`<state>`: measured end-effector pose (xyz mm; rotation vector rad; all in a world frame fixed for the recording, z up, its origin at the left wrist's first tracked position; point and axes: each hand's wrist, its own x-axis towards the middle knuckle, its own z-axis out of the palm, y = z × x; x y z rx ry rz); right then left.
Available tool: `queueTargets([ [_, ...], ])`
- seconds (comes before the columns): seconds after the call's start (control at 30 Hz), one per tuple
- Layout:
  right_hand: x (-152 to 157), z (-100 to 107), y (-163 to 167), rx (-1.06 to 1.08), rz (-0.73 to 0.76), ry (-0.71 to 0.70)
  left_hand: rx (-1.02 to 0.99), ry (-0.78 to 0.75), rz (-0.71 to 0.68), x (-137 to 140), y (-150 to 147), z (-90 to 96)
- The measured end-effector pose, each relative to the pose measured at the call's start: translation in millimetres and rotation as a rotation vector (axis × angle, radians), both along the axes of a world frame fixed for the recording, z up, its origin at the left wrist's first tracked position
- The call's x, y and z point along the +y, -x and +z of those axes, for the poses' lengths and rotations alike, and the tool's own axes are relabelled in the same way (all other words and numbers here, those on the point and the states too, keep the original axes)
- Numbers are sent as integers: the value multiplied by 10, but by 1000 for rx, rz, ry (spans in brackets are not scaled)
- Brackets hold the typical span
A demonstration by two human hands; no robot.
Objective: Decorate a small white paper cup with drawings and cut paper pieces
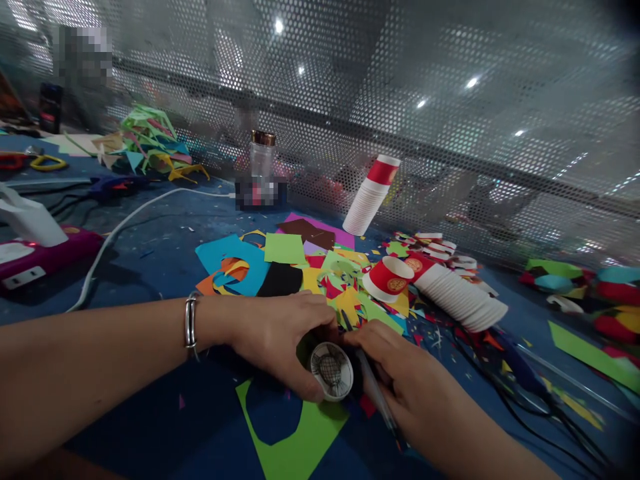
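Observation:
My left hand is wrapped around a small white paper cup whose round end faces me, with dark crossing lines drawn within its rim. In my right hand is a slim clear-barrelled pen, its upper end beside the cup. Fingers of both hands come close together above the cup, partly hiding the pen's other end. Under the cup lies a green sheet with a round piece cut out of it.
Paper scraps are heaped beyond my hands. A red-and-white cup, a lying cup stack and a leaning stack are nearby. A glue gun with cable lies right; a purple power strip left. Perforated metal rises behind.

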<state>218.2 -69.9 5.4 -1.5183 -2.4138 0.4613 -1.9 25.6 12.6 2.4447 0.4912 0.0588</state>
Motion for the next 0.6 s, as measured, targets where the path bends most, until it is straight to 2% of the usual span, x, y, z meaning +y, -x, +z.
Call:
queueTargets([
  [0.3, 10, -4, -11, -2, -1, 68, -14, -1, -15, 2, 6, 17],
  [0.6, -12, 8, 16, -14, -3, 52, 24, 17, -9, -10, 9, 44],
])
